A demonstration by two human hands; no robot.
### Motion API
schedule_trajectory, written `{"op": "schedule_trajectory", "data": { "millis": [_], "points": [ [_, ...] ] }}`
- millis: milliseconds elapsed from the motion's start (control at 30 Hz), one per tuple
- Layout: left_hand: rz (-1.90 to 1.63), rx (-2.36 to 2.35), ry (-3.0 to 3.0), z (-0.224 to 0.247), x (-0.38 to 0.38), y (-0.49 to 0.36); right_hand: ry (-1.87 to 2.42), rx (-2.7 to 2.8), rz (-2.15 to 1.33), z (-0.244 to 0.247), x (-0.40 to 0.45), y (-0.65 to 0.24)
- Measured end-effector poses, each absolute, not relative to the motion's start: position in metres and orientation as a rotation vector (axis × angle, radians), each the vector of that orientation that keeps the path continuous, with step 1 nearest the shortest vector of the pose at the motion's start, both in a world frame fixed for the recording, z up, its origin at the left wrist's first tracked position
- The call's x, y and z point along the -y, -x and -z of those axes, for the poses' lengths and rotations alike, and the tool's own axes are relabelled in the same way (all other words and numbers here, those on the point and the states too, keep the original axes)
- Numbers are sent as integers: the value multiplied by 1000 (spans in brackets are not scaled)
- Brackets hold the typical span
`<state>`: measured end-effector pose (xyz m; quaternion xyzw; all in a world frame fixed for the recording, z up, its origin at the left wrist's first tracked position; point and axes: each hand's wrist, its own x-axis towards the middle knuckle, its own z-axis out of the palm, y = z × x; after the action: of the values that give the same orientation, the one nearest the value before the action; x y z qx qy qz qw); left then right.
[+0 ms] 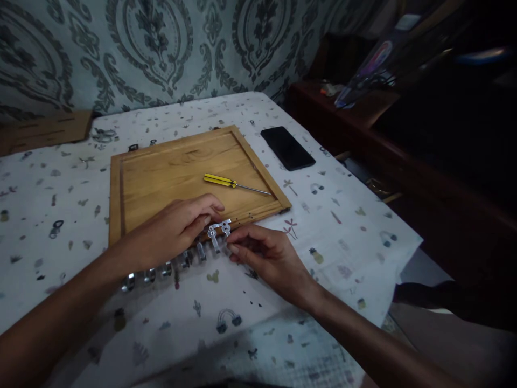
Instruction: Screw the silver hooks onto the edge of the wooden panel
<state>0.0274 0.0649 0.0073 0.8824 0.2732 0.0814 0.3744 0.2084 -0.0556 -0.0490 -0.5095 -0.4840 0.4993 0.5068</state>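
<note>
A row of several silver metal hinges [167, 269] lies along the near edge of a framed wooden panel [169, 172]. Two flat hinge pieces [213, 233] stand side by side at the row's right end. My right hand [266, 258] pinches the rightmost piece [226, 227] between thumb and fingertips. Over the panel's near edge, my left hand [181, 223] has bent fingers just left of these pieces; whether it holds anything is hidden. A yellow-handled screwdriver [220, 180] rests on the panel, its shaft pointing right.
A black phone [287, 148] lies right of the panel on the patterned cloth [331, 231]. Cardboard [48, 131] and a small metal item [104, 135] are at the back left. Dark red furniture [343, 126] with a plastic packet stands beyond the table's right edge.
</note>
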Motion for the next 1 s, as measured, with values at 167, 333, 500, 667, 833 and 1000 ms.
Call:
{"op": "schedule_trajectory", "data": {
  "millis": [167, 333, 500, 667, 833, 1000],
  "points": [
    [-227, -681, -2270, -8, -65, -28, 1223, 1166, -1209, 48, 56, -209],
    [-262, -680, -2328, -7, -62, -28, 1219, 1155, -1217, 49, 55, -208],
    [-228, -676, -2379, -6, -61, -26, 1219, 1160, -1211, 49, 55, -208],
    [-240, -662, -2419, -7, -60, -25, 1219, 1153, -1216, 48, 56, -209],
    [-212, -652, -2440, -8, -59, -26, 1201, 1145, -1177, 48, 57, -209],
    [-229, -637, -2425, -8, -59, -26, 1262, 1148, -1020, 46, 61, -209]
  ]
}}
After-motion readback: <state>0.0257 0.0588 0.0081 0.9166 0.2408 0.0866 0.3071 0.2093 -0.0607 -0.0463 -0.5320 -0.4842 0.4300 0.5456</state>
